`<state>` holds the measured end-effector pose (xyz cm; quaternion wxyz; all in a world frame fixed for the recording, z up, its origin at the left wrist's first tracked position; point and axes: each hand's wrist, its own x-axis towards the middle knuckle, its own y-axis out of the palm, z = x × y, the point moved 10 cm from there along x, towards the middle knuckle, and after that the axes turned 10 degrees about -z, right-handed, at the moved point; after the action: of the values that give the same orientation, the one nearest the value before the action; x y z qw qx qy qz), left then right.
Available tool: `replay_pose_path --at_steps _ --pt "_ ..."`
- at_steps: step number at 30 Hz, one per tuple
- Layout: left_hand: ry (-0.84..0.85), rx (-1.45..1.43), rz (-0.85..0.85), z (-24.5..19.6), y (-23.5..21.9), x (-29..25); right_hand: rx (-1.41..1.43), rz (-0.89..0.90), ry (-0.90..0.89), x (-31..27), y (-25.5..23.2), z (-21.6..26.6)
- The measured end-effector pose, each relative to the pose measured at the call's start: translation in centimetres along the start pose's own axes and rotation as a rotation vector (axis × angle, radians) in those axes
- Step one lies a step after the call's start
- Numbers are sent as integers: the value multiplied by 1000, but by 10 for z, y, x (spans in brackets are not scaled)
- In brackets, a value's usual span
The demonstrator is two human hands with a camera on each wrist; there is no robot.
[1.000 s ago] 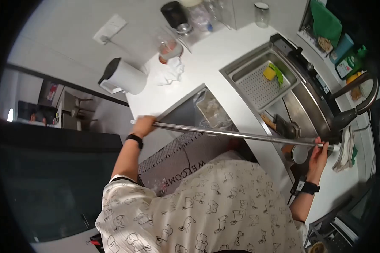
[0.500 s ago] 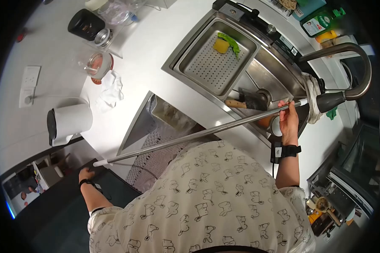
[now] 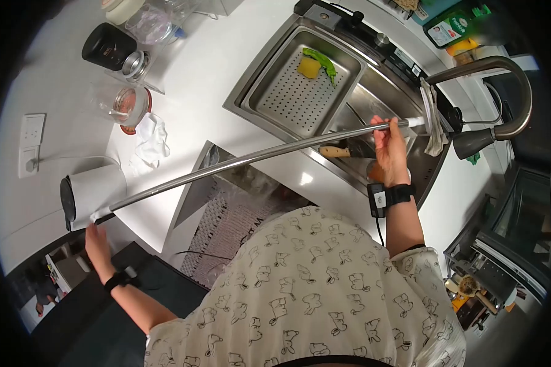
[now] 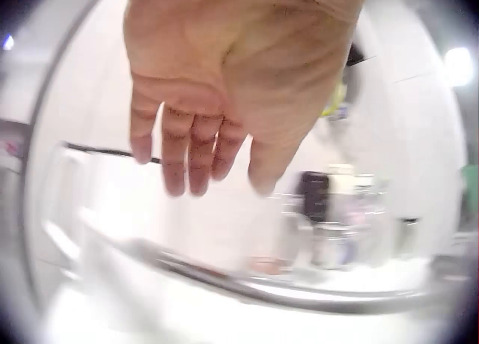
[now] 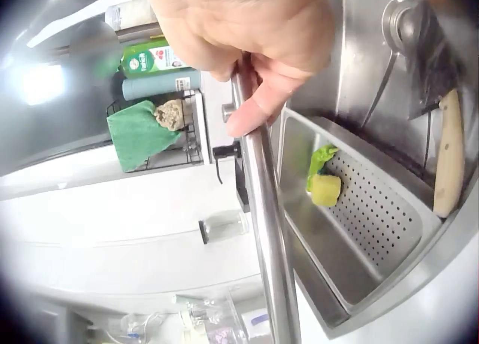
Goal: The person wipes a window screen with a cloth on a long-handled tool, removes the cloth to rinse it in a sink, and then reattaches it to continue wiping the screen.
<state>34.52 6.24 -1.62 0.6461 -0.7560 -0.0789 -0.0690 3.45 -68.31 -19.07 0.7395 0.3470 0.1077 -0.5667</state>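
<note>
A long metal rod (image 3: 242,161) with white end caps slants across the counter and the open drawer. Near its right end, my right hand (image 3: 390,153) grips it over the sink (image 3: 373,92); in the right wrist view the thumb lies along the rod (image 5: 263,202). My left hand (image 3: 99,248) is just below the rod's left cap (image 3: 95,217), which overlaps a white kettle (image 3: 98,189) in the head view. The left wrist view shows the left hand (image 4: 232,82) with fingers extended and nothing in the palm. A draped cloth (image 3: 431,119) hangs beside the rod's right cap.
A perforated steel tray (image 3: 288,98) in the sink holds a yellow sponge (image 3: 308,68) and a green pepper-like piece (image 3: 324,61). A wooden-handled knife (image 3: 335,151) lies near the sink's front edge. The faucet (image 3: 523,92) arches at right. A glass jar (image 3: 125,107) and a white cloth (image 3: 152,140) stand left.
My left hand has let go of the rod's left part, dropped lower, then risen to its left cap. The rod's left end swung down, then rose slightly. The head view has turned.
</note>
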Motion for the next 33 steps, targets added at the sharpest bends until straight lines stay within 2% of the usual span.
replay_pose_path --at_steps 1,2,3,4,5,6,7,10,13,14,15,16,18,20,21,22,24,26,28,29,31,32,33 --pt "119 -97 -130 -111 -18 -13 5 27 -8 -2 8 -1" --pt "189 -259 -108 -183 -14 -28 4 40 -3 -6 17 -3" --pt "289 -299 -7 -256 -6 -51 5 44 -5 -11 27 -3" --pt "453 -442 89 -310 10 -77 11 50 -4 -15 35 -4" --pt "729 -410 108 -370 9 -106 20 76 -18 -17 43 -2" --pt "863 -391 202 -407 18 -126 31 91 -12 -21 50 -2" --pt "894 -351 298 -420 36 -137 40 114 16 -26 57 -3" --pt "820 -446 549 -433 72 -144 43 132 50 -34 69 -1" --pt "820 -431 537 -429 72 -140 86 217 13 -43 73 12" --pt "835 -424 541 -428 71 -142 -141 352 -16 -46 70 4" --pt "780 -437 550 -422 70 -142 -370 478 -43 -48 63 -9" --pt "724 -452 560 -417 69 -142 -360 461 -44 -36 41 -16" --pt "707 -494 554 -417 63 -143 -1174 464 397 -17 -36 -87" --pt "514 -561 612 -404 68 -135 -1187 398 417 -8 -46 -102" --pt "476 -660 591 -403 62 -131 -1208 347 441 -4 -52 -110" --pt "481 -658 597 -401 61 -131 -1203 341 445 1 -53 -119" --pt "382 -676 574 -390 59 -121 -1137 249 461 15 -56 -137" --pt "370 -699 542 -385 52 -114 -1056 215 372 34 -67 -150" --pt "322 -676 525 -376 48 -106 -1256 234 191 41 -73 -143" --pt "311 -688 506 -371 48 -104 -958 96 307 4 -60 -111" --pt "295 -694 499 -362 50 -102 -633 -44 240 -25 -67 -69" --pt "278 -696 496 -358 51 -100 -573 -47 237 -31 -79 -60" --pt "272 -700 492 -356 50 -100 -462 56 225 -45 -79 -50"
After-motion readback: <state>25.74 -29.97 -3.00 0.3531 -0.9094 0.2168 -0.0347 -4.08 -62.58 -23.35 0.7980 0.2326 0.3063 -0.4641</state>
